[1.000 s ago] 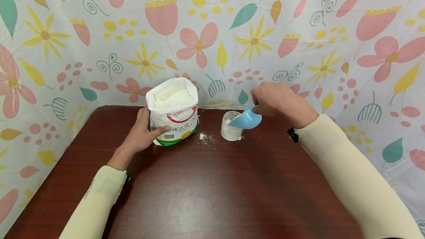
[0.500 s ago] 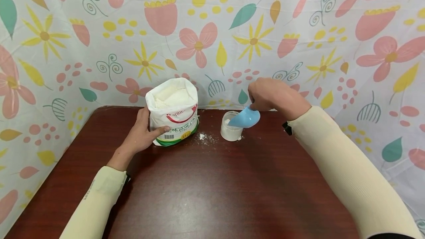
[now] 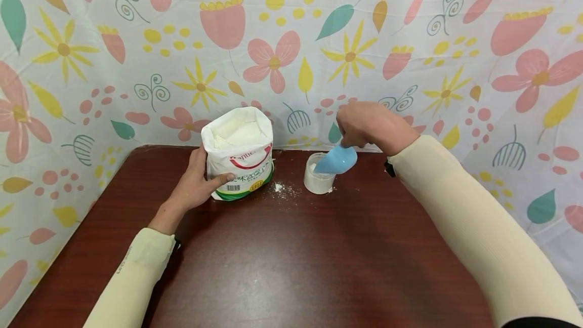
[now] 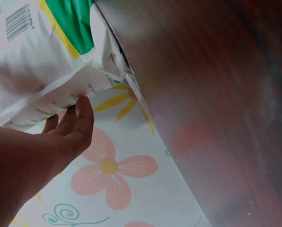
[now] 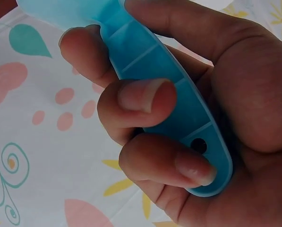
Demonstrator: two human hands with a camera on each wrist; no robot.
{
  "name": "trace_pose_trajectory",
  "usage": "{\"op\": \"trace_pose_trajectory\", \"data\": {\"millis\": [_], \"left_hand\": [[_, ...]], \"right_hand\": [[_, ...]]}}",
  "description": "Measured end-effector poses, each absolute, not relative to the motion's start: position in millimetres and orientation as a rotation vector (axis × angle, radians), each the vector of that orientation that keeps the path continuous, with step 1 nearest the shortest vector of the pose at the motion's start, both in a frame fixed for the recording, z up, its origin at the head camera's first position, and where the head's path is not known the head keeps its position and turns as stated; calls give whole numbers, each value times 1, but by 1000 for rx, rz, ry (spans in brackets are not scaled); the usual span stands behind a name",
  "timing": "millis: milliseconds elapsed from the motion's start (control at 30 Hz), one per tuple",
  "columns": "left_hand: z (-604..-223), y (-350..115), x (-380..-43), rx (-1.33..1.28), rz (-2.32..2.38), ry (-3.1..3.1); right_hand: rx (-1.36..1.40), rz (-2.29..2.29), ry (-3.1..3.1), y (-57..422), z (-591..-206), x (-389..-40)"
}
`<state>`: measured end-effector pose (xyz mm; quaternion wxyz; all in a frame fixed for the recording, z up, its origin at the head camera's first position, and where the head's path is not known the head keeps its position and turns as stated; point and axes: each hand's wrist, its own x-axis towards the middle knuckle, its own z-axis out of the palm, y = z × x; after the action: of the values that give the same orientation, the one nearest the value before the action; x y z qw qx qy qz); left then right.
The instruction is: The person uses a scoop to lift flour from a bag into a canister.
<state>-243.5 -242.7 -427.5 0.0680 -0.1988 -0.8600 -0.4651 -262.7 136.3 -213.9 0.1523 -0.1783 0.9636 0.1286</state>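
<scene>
My left hand holds the side of an open white bag of flour, its thumb across the front near the barcode. In the left wrist view, fingers press against the bag's side panel. High at the right, my right hand grips a light blue scoop, tilted with its tip down at the mouth of a small clear jar. White powder fills much of the jar. The right wrist view has several fingers curled around the scoop's ribbed handle.
Spilled white powder lies on the dark brown table between bag and jar, with a little more beside the jar. A white curtain with a flower print hangs close behind the table and along its left side.
My right hand has risen a little and shifted left, tipping the scoop more steeply over the jar. The left hand, bag and jar stay in place.
</scene>
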Motion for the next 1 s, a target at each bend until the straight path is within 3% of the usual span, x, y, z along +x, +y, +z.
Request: {"op": "trace_pose_trajectory", "data": {"millis": [1000], "left_hand": [[-427,-243,-244,-618,-1397,-2587]], "right_hand": [[-492,397,2728,133,-202,-267]]}}
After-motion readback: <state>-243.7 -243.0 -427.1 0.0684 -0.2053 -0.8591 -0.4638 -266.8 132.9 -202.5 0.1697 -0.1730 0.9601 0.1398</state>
